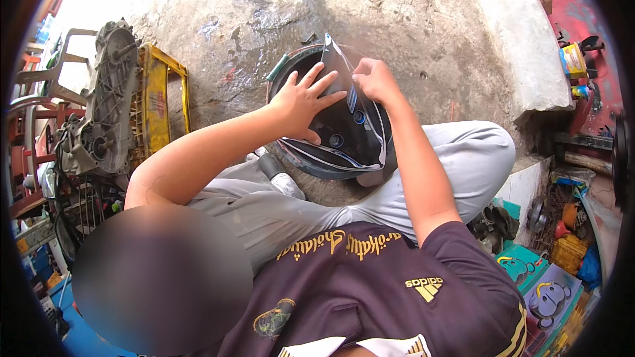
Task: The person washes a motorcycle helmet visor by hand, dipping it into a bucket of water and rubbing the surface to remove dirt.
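Note:
A glossy dark panel, apparently a vehicle body panel, lies across a round black tub. It has white-and-blue edging and two round mounting holes. My left hand rests on the panel's upper face, fingers spread and thumb towards me, gripping nothing. At the panel's right edge, my right hand has its fingertips pinched together on a thin edge strip. A blue-and-white striped patch shows just below those fingertips. The tub's green handle grip sits at its left rim.
At left, a metal engine casing leans beside a yellow plastic crate. Wet patches mark the concrete floor. A concrete ledge runs along the right, with a small yellow can beyond. Printed boxes stand at lower right.

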`<action>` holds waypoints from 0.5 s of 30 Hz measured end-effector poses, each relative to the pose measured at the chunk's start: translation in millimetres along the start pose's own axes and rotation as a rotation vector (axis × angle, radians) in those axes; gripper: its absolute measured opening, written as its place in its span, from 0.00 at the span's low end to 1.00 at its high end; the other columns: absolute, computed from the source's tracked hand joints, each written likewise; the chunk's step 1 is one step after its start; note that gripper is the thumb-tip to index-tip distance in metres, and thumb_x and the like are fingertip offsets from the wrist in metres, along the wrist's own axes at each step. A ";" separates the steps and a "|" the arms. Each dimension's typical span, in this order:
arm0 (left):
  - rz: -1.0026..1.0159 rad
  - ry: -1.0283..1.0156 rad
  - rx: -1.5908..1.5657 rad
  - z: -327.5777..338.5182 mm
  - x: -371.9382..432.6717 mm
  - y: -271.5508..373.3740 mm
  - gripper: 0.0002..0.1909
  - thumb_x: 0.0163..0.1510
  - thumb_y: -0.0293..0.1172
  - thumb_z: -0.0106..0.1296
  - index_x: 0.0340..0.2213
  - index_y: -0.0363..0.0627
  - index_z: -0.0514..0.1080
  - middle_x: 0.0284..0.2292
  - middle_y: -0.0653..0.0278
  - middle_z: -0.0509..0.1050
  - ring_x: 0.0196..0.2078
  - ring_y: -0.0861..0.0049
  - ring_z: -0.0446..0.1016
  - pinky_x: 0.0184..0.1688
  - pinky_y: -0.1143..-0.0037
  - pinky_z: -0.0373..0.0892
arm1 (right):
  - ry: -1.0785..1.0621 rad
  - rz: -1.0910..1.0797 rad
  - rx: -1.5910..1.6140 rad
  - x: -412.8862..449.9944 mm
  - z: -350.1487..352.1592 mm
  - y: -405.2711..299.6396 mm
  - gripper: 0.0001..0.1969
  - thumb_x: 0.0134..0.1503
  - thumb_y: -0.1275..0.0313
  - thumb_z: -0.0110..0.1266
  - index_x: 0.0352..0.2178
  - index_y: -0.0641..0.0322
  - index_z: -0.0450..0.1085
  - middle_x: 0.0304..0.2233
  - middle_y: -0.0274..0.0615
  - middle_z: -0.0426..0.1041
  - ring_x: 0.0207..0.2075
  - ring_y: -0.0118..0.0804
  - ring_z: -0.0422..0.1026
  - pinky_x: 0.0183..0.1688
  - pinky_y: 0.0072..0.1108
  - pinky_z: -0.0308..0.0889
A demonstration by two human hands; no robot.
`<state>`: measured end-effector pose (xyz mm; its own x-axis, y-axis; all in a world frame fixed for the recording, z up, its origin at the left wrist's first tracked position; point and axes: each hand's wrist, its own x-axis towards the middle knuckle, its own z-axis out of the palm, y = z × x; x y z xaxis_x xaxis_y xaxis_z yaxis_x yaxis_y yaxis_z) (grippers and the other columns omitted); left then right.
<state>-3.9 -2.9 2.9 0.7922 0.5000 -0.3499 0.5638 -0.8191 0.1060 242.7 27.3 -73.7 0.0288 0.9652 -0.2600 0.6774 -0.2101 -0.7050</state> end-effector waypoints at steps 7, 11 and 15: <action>0.005 0.003 0.007 -2.2 6.2 2.7 0.65 0.38 0.63 0.70 0.72 0.67 0.47 0.73 0.55 0.41 0.76 0.50 0.38 0.69 0.46 0.55 | 0.054 0.024 0.146 39.3 3.7 -3.7 0.05 0.51 0.73 0.64 0.29 0.62 0.78 0.27 0.47 0.80 0.31 0.40 0.80 0.37 0.30 0.73; -0.005 -0.006 0.010 -1.5 5.7 3.2 0.65 0.38 0.63 0.70 0.72 0.67 0.47 0.73 0.55 0.42 0.76 0.50 0.38 0.69 0.47 0.55 | 0.044 -0.015 0.087 31.3 3.6 1.8 0.05 0.51 0.72 0.64 0.30 0.61 0.78 0.28 0.47 0.81 0.33 0.41 0.80 0.38 0.31 0.73; -0.006 -0.003 0.010 2.0 0.1 0.9 0.65 0.38 0.64 0.69 0.72 0.67 0.47 0.73 0.56 0.41 0.76 0.50 0.37 0.69 0.47 0.55 | -0.005 -0.030 0.006 -0.3 -0.3 4.6 0.05 0.51 0.72 0.64 0.30 0.61 0.78 0.30 0.48 0.81 0.34 0.42 0.80 0.39 0.31 0.73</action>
<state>-3.8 -4.2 1.1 0.7878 0.5043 -0.3537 0.5665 -0.8186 0.0947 246.1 26.1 -76.7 0.0047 0.9703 -0.2417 0.6738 -0.1817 -0.7162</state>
